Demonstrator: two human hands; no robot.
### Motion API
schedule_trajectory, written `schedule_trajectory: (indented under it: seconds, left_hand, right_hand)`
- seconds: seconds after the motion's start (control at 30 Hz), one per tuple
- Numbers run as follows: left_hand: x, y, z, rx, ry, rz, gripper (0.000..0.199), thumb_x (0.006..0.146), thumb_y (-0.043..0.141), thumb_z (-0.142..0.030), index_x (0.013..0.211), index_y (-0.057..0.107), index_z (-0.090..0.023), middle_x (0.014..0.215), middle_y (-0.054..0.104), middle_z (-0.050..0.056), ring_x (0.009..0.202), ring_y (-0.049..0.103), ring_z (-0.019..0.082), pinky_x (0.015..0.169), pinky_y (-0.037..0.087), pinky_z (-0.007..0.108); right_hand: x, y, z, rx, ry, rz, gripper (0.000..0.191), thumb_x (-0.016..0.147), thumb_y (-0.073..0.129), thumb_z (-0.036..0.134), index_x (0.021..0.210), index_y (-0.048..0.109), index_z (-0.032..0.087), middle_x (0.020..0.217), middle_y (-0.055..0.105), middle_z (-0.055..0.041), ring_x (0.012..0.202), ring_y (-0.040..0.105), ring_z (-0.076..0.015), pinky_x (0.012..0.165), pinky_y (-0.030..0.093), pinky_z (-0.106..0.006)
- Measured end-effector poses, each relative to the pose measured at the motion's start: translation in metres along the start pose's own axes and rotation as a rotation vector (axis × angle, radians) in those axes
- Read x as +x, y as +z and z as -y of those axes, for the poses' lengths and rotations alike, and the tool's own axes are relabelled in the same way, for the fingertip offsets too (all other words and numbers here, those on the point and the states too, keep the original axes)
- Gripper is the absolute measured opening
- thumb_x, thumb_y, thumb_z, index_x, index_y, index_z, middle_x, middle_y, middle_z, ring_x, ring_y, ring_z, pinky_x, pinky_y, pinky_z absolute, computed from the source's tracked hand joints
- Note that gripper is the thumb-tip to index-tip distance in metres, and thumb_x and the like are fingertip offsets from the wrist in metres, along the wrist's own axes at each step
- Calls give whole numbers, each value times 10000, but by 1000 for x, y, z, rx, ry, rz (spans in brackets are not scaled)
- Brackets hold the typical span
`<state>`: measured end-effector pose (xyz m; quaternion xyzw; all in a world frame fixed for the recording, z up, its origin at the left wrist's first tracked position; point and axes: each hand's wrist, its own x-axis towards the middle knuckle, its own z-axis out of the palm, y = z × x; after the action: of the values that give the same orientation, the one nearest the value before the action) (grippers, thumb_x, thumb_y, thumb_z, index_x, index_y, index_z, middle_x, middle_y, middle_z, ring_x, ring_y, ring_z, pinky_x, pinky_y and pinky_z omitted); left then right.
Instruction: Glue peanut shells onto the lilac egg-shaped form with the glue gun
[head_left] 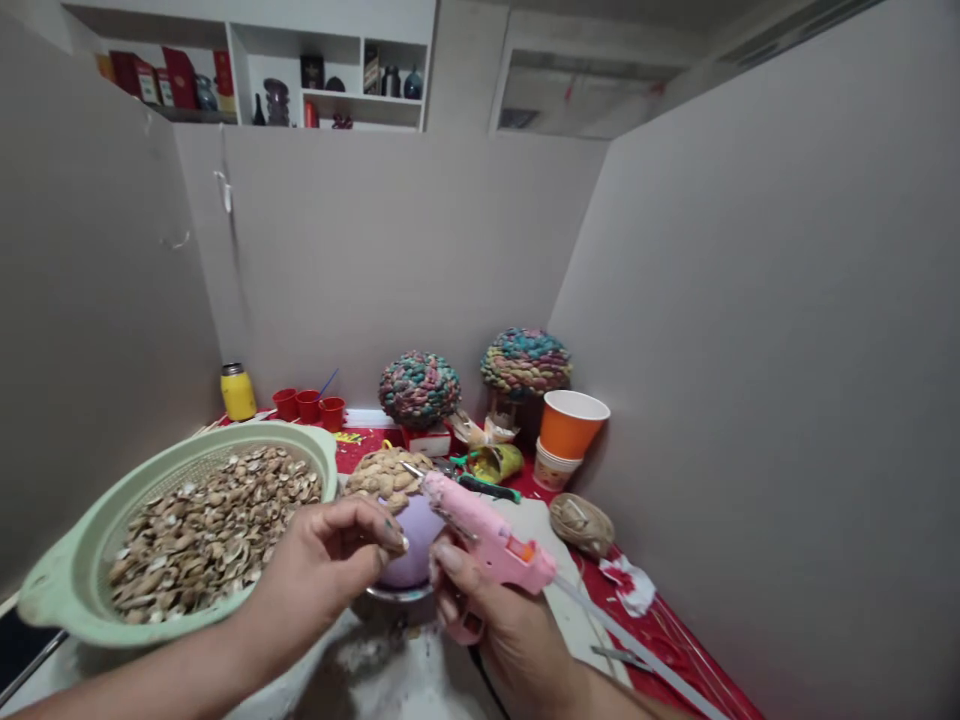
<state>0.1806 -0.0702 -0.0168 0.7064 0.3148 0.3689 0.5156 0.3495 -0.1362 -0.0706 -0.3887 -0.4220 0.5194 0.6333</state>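
Note:
My left hand [341,555] is closed in a pinch on a small peanut shell [405,545]; only its pale edge shows past the fingertips. My right hand [487,610] is wrapped around the handle of a pink hot glue gun [487,530], its metal nozzle pointing up and left. A long clear glue stick [637,650] trails out of the gun's back end. Between and behind my hands, a smooth lavender ball [412,540] rests in a metal-rimmed bowl [401,594]. Peanut shells [386,475] cover the ball's upper part, near the nozzle.
At left stands a green colander [49,590] heaped with shells [225,530]. Two colorful domed pieces [420,390] [526,362], red cups [308,405], a yellow bottle [238,391] and an orange paper cup [571,428] line the back. Twine [581,524] lies right; grey partitions [787,330] enclose the table.

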Motion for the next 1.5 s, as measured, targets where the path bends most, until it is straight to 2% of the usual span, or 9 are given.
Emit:
schedule_trajectory:
  seconds: [0.13,0.23,0.4,0.53,0.83,1.03,1.2,1.33,1.5]
  left_hand:
    - [1,16,10,159,275,-62,91,750,582,-217,703,660,-218,836,697,50,833,639,206,774,512,326]
    - [5,21,13,175,402,-87,119,775,580,-149,735,669,-217,830,708,38,802,652,188,750,523,310]
    - [6,26,15,155,546,-167,227,753,578,-26,778,690,-221,844,726,22,824,683,172,756,533,271]
    - [4,26,20,160,578,-162,296,747,626,-9,868,728,-259,912,760,17,869,705,180,814,536,277]
    - [1,26,36,38,448,-164,268,764,708,-80,918,766,-291,934,781,28,919,713,231,905,520,335]
    - [0,25,44,27,395,-208,341,748,740,-99,1009,732,-318,950,764,12,865,706,208,803,549,294]
    - [1,25,37,0,362,-183,246,727,770,-134,922,753,-283,904,772,18,837,706,198,826,540,290]
    - [6,24,28,-238,141,-69,136,732,787,-218,855,734,-235,808,757,12,709,696,161,686,558,241]
    - [14,17,19,-554,-65,47,223,700,824,-234,880,696,-202,803,749,16,725,683,132,700,541,203]
  right_hand:
    - [0,5,-2,26,79,-66,444,778,703,565,661,627,144,474,514,28,421,415,-81,437,293,-216]
    - [3,6,0,60,100,-76,454,728,743,572,670,629,136,466,518,36,406,426,-73,424,309,-202]
    - [9,8,8,165,167,-63,451,655,800,548,657,632,130,487,525,46,375,430,-54,387,323,-179]
    - [9,10,10,231,209,-86,460,599,830,543,633,630,130,499,541,45,371,437,-48,391,357,-176]
    - [9,9,9,229,191,-70,454,623,797,553,620,618,136,447,512,52,364,436,-61,398,367,-187]
    - [7,11,12,217,207,-63,462,617,778,570,606,602,143,399,493,54,332,411,-62,340,282,-177]
    - [6,15,15,158,199,-88,535,556,774,655,593,583,157,374,474,63,324,387,-59,333,271,-177]
    - [6,13,10,91,216,-95,563,572,744,692,600,586,153,388,485,58,334,392,-58,359,272,-190]
    - [6,5,7,3,141,-85,542,694,686,675,648,625,138,424,511,41,361,406,-64,386,271,-200]
